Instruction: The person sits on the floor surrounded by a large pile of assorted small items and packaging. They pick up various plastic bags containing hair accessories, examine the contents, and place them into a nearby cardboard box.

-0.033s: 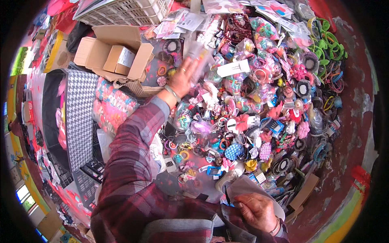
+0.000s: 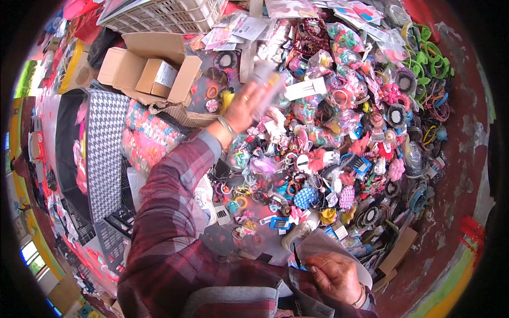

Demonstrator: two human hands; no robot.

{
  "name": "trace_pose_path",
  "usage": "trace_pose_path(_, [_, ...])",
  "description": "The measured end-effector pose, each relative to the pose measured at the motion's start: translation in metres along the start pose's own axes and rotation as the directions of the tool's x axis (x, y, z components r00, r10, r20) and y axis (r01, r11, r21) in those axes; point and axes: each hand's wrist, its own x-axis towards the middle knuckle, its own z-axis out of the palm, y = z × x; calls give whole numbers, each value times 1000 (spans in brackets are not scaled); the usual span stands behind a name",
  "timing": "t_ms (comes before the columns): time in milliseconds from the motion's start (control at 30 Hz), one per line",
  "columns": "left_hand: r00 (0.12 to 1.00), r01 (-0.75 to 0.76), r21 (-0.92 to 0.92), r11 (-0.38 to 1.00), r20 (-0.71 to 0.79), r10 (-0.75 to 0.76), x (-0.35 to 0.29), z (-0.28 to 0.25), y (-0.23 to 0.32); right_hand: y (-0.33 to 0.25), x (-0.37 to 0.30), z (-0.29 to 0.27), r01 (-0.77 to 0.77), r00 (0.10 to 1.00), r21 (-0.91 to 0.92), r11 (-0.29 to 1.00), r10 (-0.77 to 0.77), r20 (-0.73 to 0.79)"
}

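Plastic packet, see-through, blurred, small yellow patch

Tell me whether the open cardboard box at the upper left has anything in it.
Yes, a smaller brown box sits inside the open cardboard box.

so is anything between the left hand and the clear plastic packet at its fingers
Nothing visible: the left hand and the clear plastic packet meet in the picture, though blur hides the exact grip. The white rectangular card lies right of the packet, not between them.
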Motion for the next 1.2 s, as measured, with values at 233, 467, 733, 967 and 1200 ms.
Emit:
trace_pose_path(233, [707,-676,187,713,438,556,-102,10,108,-12,-13,4,57,998,-27,998,-56,10])
trace_pose_path(467, [399,-490,-155,858,835,379,-114,5,135,-16,5,0,20,999,-17,1000,-19,38])
trace_pose_path(733, [972,228,722,653,-128,-198,101,-38,40,-12,32,-11,-17,996,19,1000,15,87])
trace_pose_path(967, [849,469,789,397,-280,-447,180,-37,-22,3,36,-18,-108,993,47,993,109,-37])
trace_pose_path(1200, [885,421,790,447,-248,-395,213,-17,-42,6,48,-28,-216,976,89,972,215,17])
